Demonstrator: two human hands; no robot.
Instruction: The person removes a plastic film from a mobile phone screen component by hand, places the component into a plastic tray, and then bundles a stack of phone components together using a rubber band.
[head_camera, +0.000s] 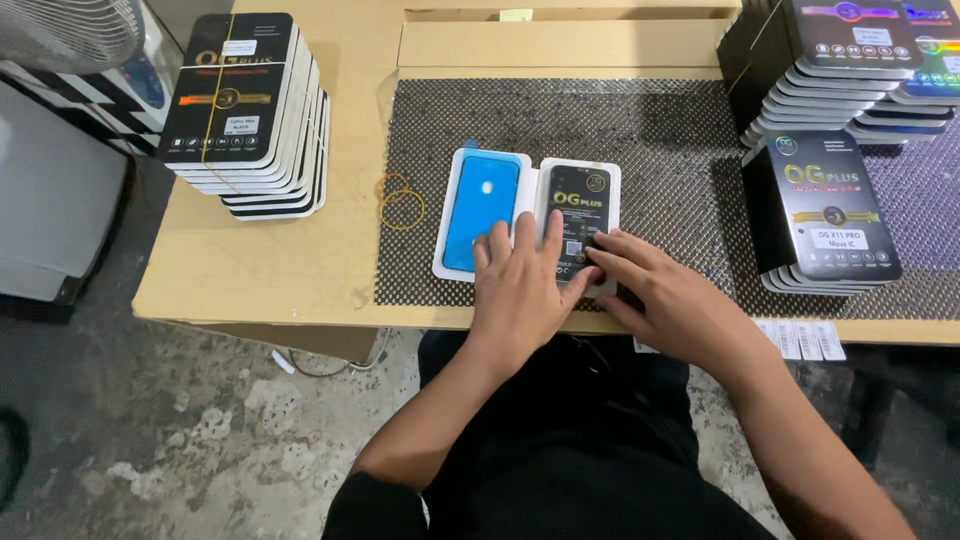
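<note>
Neither hand has a closed grip: the left hand (522, 288) lies flat, fingers spread, pressing on the lower part of an open white box (528, 212), while the right hand (668, 300) reaches in from the side with fingers extended, its fingertips (600, 245) touching the black phone screen (578, 215) seated in the box's right half. The left half holds a blue film-covered piece (482, 210) — the left fingertips rest just at its lower edge. The box lies near the front edge of a black perforated mat (640, 130) spread over the cardboard-coloured table (270, 260). Two rubber bands (400, 203) lie just left of the mat. Further left stands a banded stack of black-and-white boxes (245, 110); to the right, on the mat, sit more stacks of similar boxes (830, 205) — well apart from the hands. White label strips (800, 340) lie at the table's front edge.
</note>
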